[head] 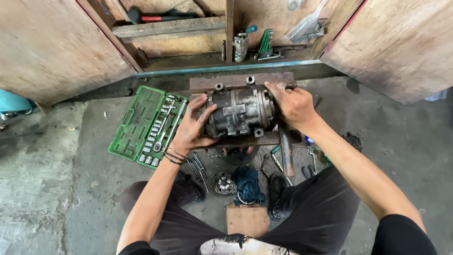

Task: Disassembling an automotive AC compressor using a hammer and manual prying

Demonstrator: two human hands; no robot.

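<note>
A grey metal cylindrical compressor body (239, 111) lies on its side across a rusty steel frame (240, 81) on the concrete floor. My left hand (194, 125) grips its left end, fingers spread over the casing. At the other end, my right hand (291, 105) wraps over the top. Both hands are grimy, and thin bracelets circle my left wrist.
An open green socket set case (137, 123) with sockets and a ratchet lies left of the frame. Loose wrenches (198, 169), a round metal part (223, 182), a blue rag (247, 184) and a wooden block (247, 218) sit between my legs. An open wooden cabinet (226, 38) holds tools behind.
</note>
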